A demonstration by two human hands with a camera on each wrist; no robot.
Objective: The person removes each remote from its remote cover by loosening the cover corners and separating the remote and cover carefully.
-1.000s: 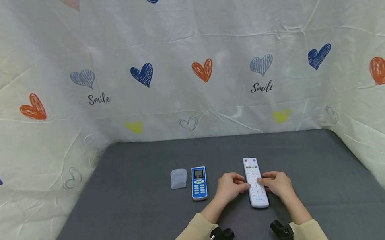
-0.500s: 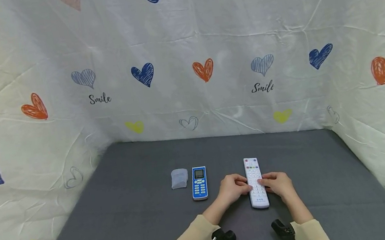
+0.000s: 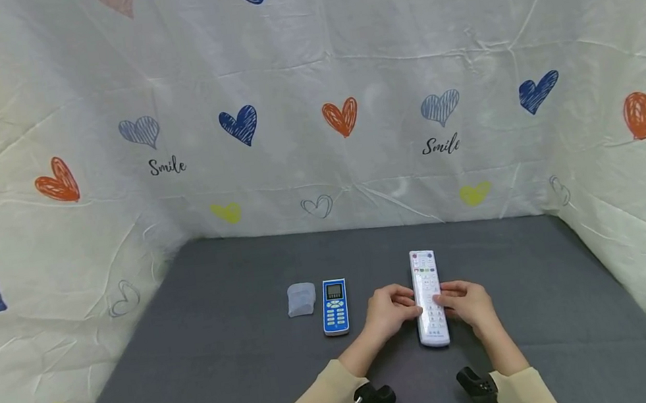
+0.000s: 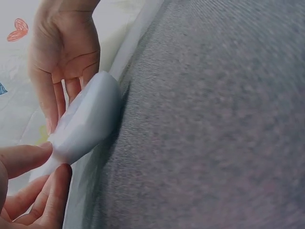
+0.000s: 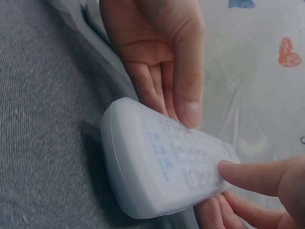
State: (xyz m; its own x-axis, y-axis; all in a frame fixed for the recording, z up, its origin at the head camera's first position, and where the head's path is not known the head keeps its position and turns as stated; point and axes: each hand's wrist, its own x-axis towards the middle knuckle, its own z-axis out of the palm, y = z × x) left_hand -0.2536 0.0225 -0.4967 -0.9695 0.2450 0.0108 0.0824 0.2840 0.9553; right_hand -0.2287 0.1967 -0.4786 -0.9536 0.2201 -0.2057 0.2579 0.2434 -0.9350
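Note:
A long white remote control (image 3: 425,276) with rows of buttons is held between both hands. My left hand (image 3: 388,310) pinches its left edge with thumb and fingers. On the right edge, my right hand (image 3: 470,304) grips it, thumb on the button face and fingers beneath. In the right wrist view the remote control (image 5: 157,162) has hazy-looking buttons, and its near end sits low by the cloth. Whether that end touches the cloth, I cannot tell. The far end appears tilted up. The left wrist view shows its smooth near end (image 4: 90,119).
Left of the hands lies a blue remote control (image 3: 334,309) with a small screen. Beside it is a small translucent, soft-looking piece (image 3: 301,299). Dark grey cloth (image 3: 226,350) covers the table. A white curtain (image 3: 293,164) with printed hearts stands around the back and sides.
The far end of the white remote control has risen and both hands have shifted slightly upward with it. The blue remote control and translucent piece stay where they were.

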